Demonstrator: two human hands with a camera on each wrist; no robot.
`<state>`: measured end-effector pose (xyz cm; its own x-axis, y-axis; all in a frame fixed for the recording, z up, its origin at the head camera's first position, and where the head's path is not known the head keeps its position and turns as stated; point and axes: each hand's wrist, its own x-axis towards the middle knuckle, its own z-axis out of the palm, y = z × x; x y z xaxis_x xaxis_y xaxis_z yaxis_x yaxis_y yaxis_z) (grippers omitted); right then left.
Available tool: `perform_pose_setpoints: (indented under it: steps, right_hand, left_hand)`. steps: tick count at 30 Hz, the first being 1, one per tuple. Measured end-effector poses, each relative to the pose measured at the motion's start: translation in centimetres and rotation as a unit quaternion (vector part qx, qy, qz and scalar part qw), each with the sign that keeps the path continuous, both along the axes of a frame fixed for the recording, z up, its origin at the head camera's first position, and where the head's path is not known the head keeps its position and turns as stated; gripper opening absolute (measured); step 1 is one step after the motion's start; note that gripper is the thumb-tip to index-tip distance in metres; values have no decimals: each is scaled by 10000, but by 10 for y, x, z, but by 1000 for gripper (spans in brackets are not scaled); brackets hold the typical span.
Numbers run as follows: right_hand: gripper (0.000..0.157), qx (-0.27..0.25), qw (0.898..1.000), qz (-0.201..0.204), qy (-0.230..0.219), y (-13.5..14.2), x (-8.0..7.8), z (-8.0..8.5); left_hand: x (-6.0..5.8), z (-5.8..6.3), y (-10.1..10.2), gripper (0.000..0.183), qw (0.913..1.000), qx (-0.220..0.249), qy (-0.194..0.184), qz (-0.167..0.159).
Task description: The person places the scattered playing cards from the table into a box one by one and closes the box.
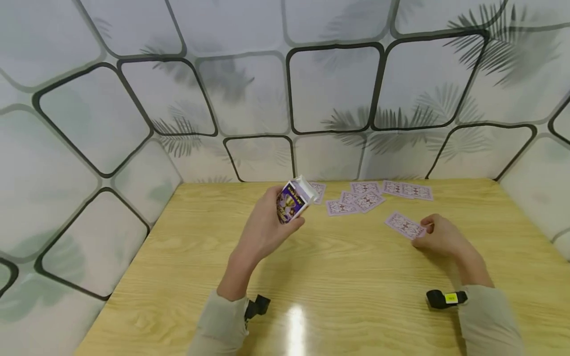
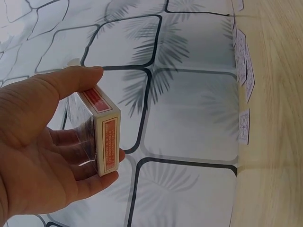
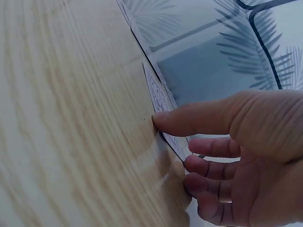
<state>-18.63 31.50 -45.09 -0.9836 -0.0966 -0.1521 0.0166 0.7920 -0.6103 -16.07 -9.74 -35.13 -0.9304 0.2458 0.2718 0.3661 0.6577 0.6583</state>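
My left hand (image 1: 262, 228) holds a playing-card box (image 1: 291, 201) raised over the table, thumb on one side and fingers round the other. The box has a purple front with a gold picture, and its white top end points up and away. In the left wrist view the box's red-and-white edge (image 2: 110, 142) faces the camera. On the right, my right hand (image 1: 442, 238) pinches the near right end of a playing card (image 1: 404, 225) with a pink-and-white patterned back. The right wrist view shows the thumb over this card (image 3: 161, 98), with the other fingers curled beyond it.
Several more cards with the same back lie by the wall: one behind the box (image 1: 318, 191), an overlapping group (image 1: 342, 207) in the middle, and a row (image 1: 416, 191) to the right. The wooden table (image 1: 187, 247) meets a patterned wall (image 1: 329, 153) at its back edge.
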Motion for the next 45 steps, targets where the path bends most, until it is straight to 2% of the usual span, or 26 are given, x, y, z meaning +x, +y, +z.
perform_pose_setpoints:
  steps: [3,7,13,20,24,27,34,40,45]
  right_hand:
    - [74,-133,9999,-13,-51,3,0,-1]
    - [75,-102,9999,-12,-86,4,-1,-5]
    - [67,-36,9999,-81,-97,2,0,-8]
    - [49,-62,9999,148,-18,3,4,-9]
    - [54,-147,9996,235,91,3,4,-10]
    - [62,-178,9994,283,19,4,3,-8]
    - [50,-24,9989,416,-228,5,4,0]
    - [58,6,9992,345,-207,2,5,6]
    - [56,119,9991,343,-199,1,5,10]
  left_hand:
    - [-4,1,1,74,10000,13,63,-48]
    - [-6,1,-1,72,10000,46,15,48]
    - [-7,-1,-1,73,9998,93,-121,100]
    - [-9,-3,2,74,9999,21,-128,-44]
    - [-9,-5,2,73,9999,-32,-148,-75]
    - [-8,-6,2,73,9998,-4,-166,-57]
    - [-6,-7,2,74,9998,-93,-148,26]
    - [-6,-8,2,74,9997,-145,-203,37]
    - [-5,-9,3,73,9998,-172,-126,21]
